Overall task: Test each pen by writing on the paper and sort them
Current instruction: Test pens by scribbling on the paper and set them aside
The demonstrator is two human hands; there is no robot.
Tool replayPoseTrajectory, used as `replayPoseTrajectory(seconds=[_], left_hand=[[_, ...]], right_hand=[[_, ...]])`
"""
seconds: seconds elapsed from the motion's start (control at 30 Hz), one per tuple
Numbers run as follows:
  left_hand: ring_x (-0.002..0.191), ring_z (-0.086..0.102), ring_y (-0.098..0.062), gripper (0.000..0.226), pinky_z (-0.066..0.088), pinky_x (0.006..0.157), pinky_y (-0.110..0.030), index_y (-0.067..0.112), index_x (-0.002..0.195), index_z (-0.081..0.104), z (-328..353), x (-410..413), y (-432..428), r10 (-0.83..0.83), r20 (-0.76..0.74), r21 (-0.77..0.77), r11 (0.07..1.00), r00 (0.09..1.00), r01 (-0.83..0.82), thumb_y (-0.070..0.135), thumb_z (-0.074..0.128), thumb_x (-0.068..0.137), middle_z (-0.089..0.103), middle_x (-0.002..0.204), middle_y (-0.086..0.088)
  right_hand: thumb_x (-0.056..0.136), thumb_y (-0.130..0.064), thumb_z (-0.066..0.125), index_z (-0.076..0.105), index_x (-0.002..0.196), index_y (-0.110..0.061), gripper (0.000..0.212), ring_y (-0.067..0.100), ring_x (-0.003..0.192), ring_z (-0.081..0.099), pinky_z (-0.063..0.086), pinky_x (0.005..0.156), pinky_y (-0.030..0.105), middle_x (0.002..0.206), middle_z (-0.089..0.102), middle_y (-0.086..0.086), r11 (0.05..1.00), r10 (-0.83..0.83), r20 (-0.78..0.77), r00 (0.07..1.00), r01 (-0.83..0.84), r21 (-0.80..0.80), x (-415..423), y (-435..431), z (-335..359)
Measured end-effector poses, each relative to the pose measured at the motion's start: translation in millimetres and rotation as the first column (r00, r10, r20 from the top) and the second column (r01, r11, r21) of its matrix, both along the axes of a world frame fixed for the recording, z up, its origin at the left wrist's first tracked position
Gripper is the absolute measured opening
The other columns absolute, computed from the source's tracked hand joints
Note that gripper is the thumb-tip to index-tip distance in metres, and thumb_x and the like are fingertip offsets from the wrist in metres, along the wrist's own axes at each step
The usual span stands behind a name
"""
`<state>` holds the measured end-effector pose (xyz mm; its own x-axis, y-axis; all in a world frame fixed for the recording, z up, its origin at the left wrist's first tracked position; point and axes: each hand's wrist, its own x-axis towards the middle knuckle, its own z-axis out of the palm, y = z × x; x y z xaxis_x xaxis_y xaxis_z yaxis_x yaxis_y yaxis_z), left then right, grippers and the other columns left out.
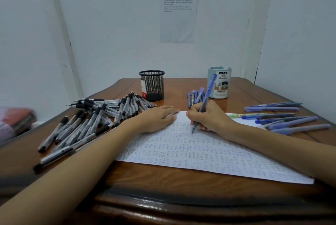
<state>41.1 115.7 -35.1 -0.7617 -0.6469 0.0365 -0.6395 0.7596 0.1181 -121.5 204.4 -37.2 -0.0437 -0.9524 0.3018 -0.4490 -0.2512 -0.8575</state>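
Blue pen (209, 88) stands tilted in the right hand (209, 117), whose fingers pinch its lower barrel, with the tip touching the paper (200, 157) near its far edge. The left hand (158, 118) lies flat with straight fingers on the sheet's far left corner. Rows of small blue marks fill the page, too small to read. Beyond the right hand stands a pale blue cup (220, 83) labelled "DIY DESK ORGANIZER" above a barcode, with a few blue pens (197, 95) lying just beside it. A black mesh pen cup (152, 85) with a red-and-white tag stands beyond the left hand. The worktop (163, 179) is glossy brown wood, set against white walls (109, 34); a printed notice (178, 15) hangs there, its text illegible. A heap of black-capped clear pens (87, 123) sprawls on the left. More blue pens (287, 119) and one green pen (236, 115) lie on the right, some overlapping the paper's edge.
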Motion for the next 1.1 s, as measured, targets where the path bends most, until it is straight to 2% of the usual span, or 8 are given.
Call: replayPoseTrajectory(seconds=[0.2,0.33,0.6,0.67,0.77,0.9,1.0,1.1], left_hand=[[0.138,0.028,-0.016,0.047,0.02,0.11,-0.027,0.022,0.147,0.026,-0.3,0.1,0.4,-0.004,-0.004,-0.002,1.0,1.0,0.004,0.035,0.025,0.102,0.025,0.153,0.001],[0.138,0.028,-0.016,0.047,0.02,0.11,-0.027,0.022,0.147,0.026,-0.7,0.4,0.7,-0.004,-0.009,-0.003,1.0,1.0,0.004,0.035,0.025,0.102,0.025,0.153,0.0],[0.138,0.028,-0.015,0.047,0.02,0.11,-0.027,0.023,0.147,0.026,-0.3,0.1,1.8,-0.001,-0.008,-0.002,1.0,1.0,0.001,0.035,0.024,0.102,0.025,0.153,0.001],[0.138,0.028,-0.015,0.047,0.02,0.11,-0.027,0.022,0.147,0.026,-0.2,-0.1,2.0,-0.003,-0.014,0.002,1.0,1.0,0.003,0.035,0.025,0.102,0.025,0.153,0.0],[0.138,0.028,-0.016,0.047,0.02,0.111,-0.029,0.022,0.147,0.026,-1.2,-0.1,1.1,-0.002,-0.017,0.006,1.0,1.0,0.002,0.036,0.025,0.102,0.025,0.153,-0.001],[0.139,0.027,-0.016,0.047,0.019,0.111,-0.028,0.024,0.147,0.026,-1.1,1.0,-0.1,-0.005,-0.012,0.006,1.0,1.0,0.005,0.037,0.024,0.102,0.023,0.154,0.001],[0.139,0.026,-0.016,0.047,0.019,0.111,-0.028,0.024,0.147,0.025,-0.2,1.2,1.2,-0.004,-0.008,0.007,1.0,1.0,0.004,0.037,0.024,0.102,0.023,0.154,0.001],[0.139,0.026,-0.016,0.047,0.019,0.111,-0.027,0.024,0.147,0.025,0.4,0.6,1.4,0.001,-0.003,0.011,1.0,1.0,-0.001,0.036,0.024,0.102,0.023,0.154,0.001]], right_hand=[[0.085,0.004,0.054,0.038,0.053,-0.008,0.038,-0.001,0.034,0.045,0.035,0.04,0.01,0.043,0.038,0.001,0.999,0.0,-0.04,0.999,-0.002,-0.047,0.3,-0.7,0.2],[0.086,0.001,0.057,0.042,0.052,-0.007,0.038,0.001,0.034,0.044,0.037,0.04,0.012,0.041,0.048,-0.004,0.998,-0.001,-0.031,1.0,-0.001,-0.06,-1.1,-2.4,-1.7],[0.087,0.0,0.056,0.039,0.052,-0.008,0.04,-0.003,0.037,0.048,0.036,0.043,0.009,0.048,0.042,0.004,0.997,-0.005,-0.057,0.998,0.001,-0.075,-0.1,0.5,0.1],[0.089,-0.007,0.06,0.041,0.052,-0.01,0.041,-0.001,0.037,0.046,0.036,0.043,0.009,0.046,0.045,0.001,0.996,-0.009,-0.05,0.999,0.005,-0.088,0.3,1.0,0.7],[0.086,-0.029,0.064,0.044,0.055,-0.011,0.041,0.003,0.036,0.036,0.03,0.037,0.014,0.046,0.047,-0.003,1.0,0.007,0.096,0.995,-0.004,-0.029,-1.4,3.1,4.5],[0.084,-0.027,0.065,0.044,0.063,-0.014,0.032,0.003,0.037,0.026,0.021,0.036,0.013,0.047,0.04,-0.007,1.0,0.02,0.229,0.973,-0.023,0.011,-11.2,7.3,20.2],[0.085,-0.027,0.063,0.054,0.086,-0.012,0.017,0.002,0.035,0.031,0.025,0.034,0.012,0.048,0.045,-0.007,0.999,-0.032,0.28,0.959,0.04,-0.022,-19.9,7.3,29.5],[0.094,-0.039,0.047,0.055,0.105,-0.009,0.033,0.003,0.031,0.031,0.027,0.033,0.013,0.041,0.039,-0.005,0.991,-0.119,0.341,0.932,0.135,-0.025,-26.3,1.4,28.6]])
